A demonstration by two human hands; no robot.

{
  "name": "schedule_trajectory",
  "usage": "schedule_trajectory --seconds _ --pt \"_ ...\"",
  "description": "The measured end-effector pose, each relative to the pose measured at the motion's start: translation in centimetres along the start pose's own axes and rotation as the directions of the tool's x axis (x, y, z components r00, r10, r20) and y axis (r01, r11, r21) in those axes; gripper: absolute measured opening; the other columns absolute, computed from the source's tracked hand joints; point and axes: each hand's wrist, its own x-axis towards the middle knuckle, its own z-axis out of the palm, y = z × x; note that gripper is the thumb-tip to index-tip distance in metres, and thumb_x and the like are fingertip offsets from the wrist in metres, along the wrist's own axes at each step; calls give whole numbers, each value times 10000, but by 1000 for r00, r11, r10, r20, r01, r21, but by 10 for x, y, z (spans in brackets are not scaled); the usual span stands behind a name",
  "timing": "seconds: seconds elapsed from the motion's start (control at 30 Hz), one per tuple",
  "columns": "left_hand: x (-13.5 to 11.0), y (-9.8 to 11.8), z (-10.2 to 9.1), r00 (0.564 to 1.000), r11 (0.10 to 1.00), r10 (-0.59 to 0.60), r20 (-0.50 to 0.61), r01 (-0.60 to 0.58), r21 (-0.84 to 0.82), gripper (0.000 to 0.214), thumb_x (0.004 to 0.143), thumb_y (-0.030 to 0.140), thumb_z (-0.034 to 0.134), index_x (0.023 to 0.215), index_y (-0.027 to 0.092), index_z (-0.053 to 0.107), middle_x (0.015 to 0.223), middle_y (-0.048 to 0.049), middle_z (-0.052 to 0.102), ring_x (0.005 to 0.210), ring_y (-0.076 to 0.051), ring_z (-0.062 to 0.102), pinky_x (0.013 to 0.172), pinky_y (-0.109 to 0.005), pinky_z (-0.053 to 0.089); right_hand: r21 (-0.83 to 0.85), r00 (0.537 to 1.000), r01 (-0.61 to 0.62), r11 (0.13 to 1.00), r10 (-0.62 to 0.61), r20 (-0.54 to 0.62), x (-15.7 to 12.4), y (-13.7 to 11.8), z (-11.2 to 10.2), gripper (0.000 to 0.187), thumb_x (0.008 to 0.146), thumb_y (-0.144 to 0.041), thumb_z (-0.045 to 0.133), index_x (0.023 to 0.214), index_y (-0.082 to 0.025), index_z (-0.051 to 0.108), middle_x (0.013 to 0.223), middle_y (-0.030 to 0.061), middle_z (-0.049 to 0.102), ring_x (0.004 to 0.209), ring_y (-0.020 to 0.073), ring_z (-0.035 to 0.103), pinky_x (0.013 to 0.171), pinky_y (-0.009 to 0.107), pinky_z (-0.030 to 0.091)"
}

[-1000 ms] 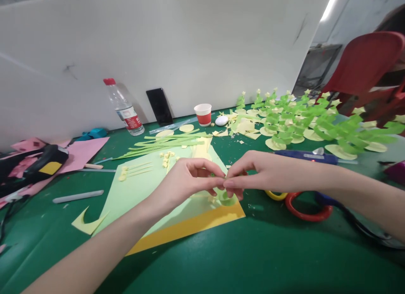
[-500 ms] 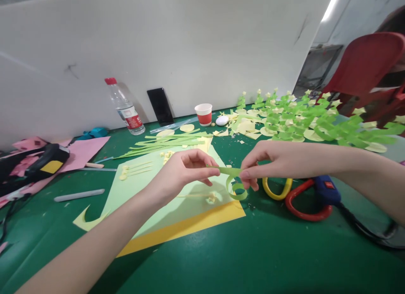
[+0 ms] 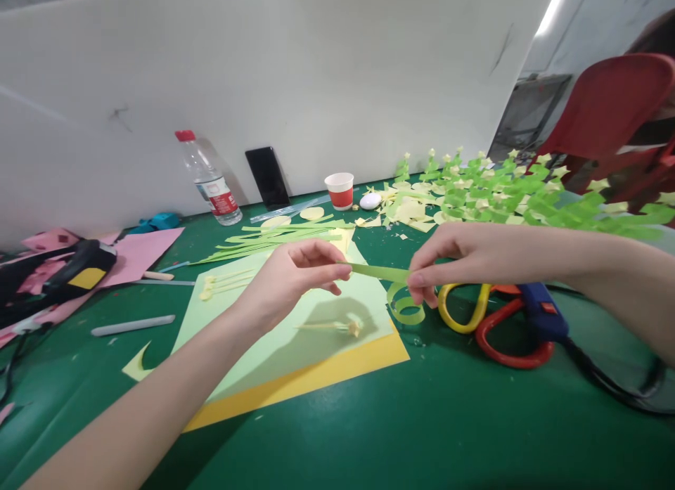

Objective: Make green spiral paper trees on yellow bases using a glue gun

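Head-worn view, forward and down.

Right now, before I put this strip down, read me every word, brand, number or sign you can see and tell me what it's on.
No text is legible.
Bottle: the red and white label seems to carry print, too small and blurred to read.
Glue gun: any marking on its red switch is too small to read.
Cup and phone: no lettering I can make out.
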Motion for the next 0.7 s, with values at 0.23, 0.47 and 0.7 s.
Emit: schedule_trajectory --seconds 0.23,0.47,0.7 --pt "4 2 -9 995 997 4 -96 -11 -73 130 578 158 696 564 148 567 566 52 535 520 -57 491 529 -191 437 -9 1000 -5 1000 5 6 -2 4 -6 256 782 -403 480 708 -242 665 718 -5 622 702 149 555 707 274 400" --pt "4 0 -5 997 999 13 -81 -9 51 120 683 270 645 651 157 621 638 21 578 583 -87 527 571 -211 450 -86 996 24 996 -31 -84 1 0 1 270 799 -393 449 735 -228 653 764 6 626 706 151 547 671 273 392" --pt "-12 2 12 996 916 -8 91 -29 400 240 769 333 521 650 175 657 661 10 637 618 -111 545 569 -204 428 -581 884 142 802 -367 -290 13 -11 44 281 830 -204 400 690 -166 640 646 31 592 676 158 495 696 332 344"
